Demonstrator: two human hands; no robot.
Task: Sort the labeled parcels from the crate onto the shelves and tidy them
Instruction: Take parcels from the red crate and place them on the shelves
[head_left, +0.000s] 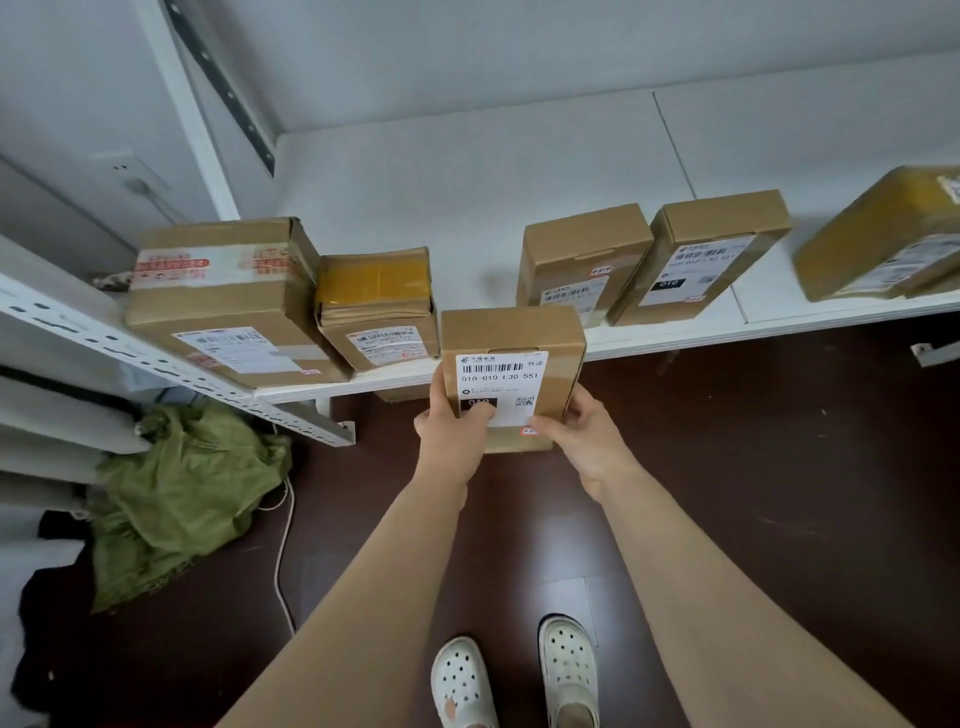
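Left hand (453, 436) and right hand (584, 441) grip a cardboard parcel (558, 343) by its near corners, thumbs on top.
The smooth white shelf (467, 197) holds five taped brown boxes (228, 291); the parcel, rectangular and matte with a white barcode label (498, 374), is at the shelf's front edge between two of them.

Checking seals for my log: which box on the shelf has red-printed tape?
The box at the far left end of the shelf; white tape with red print crosses its top; the others show yellow tape or bare cardboard.
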